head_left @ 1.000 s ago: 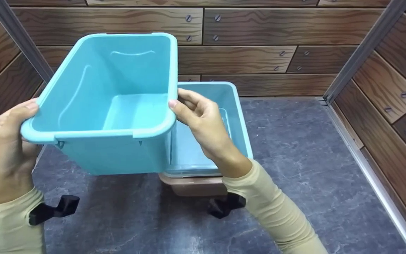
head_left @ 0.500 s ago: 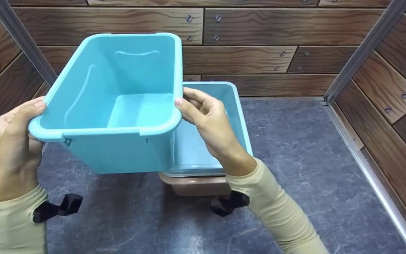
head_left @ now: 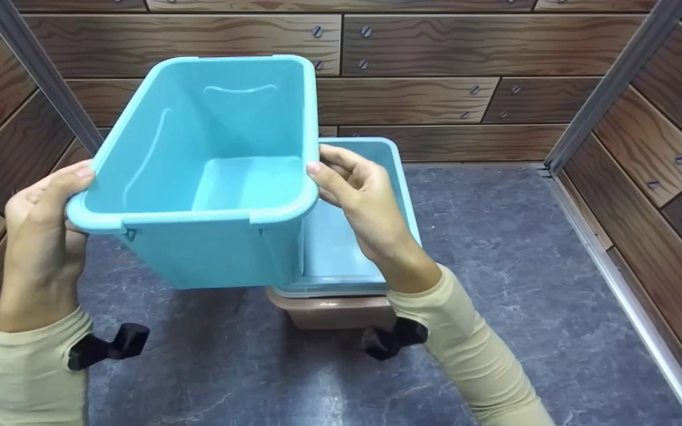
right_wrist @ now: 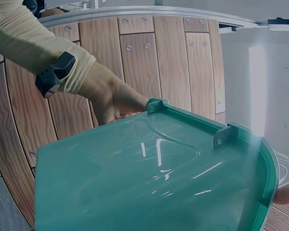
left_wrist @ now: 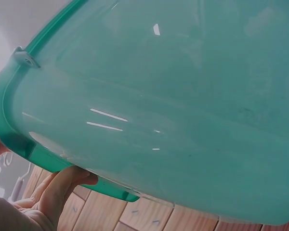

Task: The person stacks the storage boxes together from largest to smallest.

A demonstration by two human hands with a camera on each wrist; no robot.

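A turquoise plastic bin [head_left: 211, 254] hangs tilted above the floor, its open top facing me and nothing inside. My left hand [head_left: 42, 236] grips its rim at the near left corner, thumb on top. On the opposite side my right hand [head_left: 370, 207] pinches the rim near the right corner. Fingers [left_wrist: 67, 185] of the left hand curl under the rim in the left wrist view. Behind and right of the held bin, a lighter blue bin [head_left: 347, 248] sits on a brownish-pink bin [head_left: 335, 313], partly hidden by the held bin and my right hand.
Dark grey marbled flooring [head_left: 512, 284] spreads beneath. Wood-patterned panels [head_left: 436, 44] form walls at the back and both sides, with a metal strip [head_left: 619, 296] along the right floor edge. A black wrist mount [head_left: 397, 338] sticks out from the right sleeve.
Both hands have carried the turquoise bin a little to the right, so it covers more of the stacked bins. The stack has stayed put.
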